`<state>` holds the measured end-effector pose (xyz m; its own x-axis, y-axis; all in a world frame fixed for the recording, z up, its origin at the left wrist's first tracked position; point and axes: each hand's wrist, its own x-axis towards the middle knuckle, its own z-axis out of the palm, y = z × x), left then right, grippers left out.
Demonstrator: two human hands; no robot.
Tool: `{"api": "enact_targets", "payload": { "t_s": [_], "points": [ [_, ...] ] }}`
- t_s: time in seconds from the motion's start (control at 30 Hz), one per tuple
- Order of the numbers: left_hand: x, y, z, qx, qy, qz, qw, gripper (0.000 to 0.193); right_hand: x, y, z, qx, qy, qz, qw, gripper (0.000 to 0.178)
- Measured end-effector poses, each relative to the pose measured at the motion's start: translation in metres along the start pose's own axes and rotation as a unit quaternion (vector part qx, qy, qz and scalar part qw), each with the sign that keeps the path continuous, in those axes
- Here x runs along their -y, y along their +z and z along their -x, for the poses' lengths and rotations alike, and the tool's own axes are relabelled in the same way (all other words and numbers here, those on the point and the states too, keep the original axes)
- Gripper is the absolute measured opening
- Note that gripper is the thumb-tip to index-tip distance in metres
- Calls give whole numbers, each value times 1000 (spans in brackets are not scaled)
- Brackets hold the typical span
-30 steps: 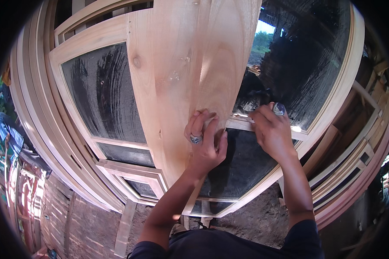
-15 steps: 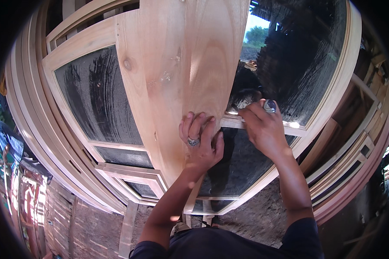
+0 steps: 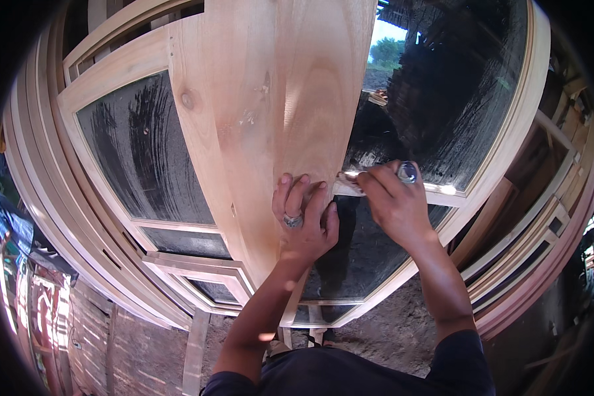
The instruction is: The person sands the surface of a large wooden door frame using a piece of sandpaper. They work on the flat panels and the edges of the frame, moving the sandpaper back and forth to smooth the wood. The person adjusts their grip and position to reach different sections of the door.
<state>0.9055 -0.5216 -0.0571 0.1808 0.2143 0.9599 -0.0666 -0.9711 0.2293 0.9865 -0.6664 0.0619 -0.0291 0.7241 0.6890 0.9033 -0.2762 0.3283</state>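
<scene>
While the left hand [image 3: 307, 228] in the head view rests on the wide pale board [image 3: 241, 79], fingers loosely spread and gripping nothing, the right hand [image 3: 397, 203] curls at the crossbar [image 3: 442, 196] of a glazed wooden frame [image 3: 538, 63] just beside it. Can't tell if it's holding anything. Frame's probably heavy and stiff, glass pane [image 3: 455, 86] fragile, so grab wood edges. Left of the left hand, a small wooden frame [image 3: 191, 265] partly blocks another glazed frame [image 3: 115, 63]; stacked frames [image 3: 528, 264] crowd beyond the right hand.
</scene>
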Motion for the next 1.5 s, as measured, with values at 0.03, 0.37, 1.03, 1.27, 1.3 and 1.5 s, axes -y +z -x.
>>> {"api": "enact_targets", "payload": {
  "t_s": [0.03,0.37,1.03,1.27,1.3,1.5],
  "points": [
    [0,0,-1,1,5,2,1000,45,2,2,-3,-5,-11,-14,1000,31],
    [-1,-1,-2,0,12,6,1000,44,14,3,-3,-52,28,-76,995,36],
    [0,2,1,-4,23,19,1000,42,6,14,29,-101,43,-19,994,39],
    [5,-1,3,-4,14,13,1000,41,-1,14,32,-99,25,-31,994,40],
    [4,-3,2,4,20,8,1000,42,-11,9,44,-113,36,-18,993,40],
    [-5,1,1,10,12,10,1000,41,-13,8,51,-120,57,-22,991,40]
  ]
}}
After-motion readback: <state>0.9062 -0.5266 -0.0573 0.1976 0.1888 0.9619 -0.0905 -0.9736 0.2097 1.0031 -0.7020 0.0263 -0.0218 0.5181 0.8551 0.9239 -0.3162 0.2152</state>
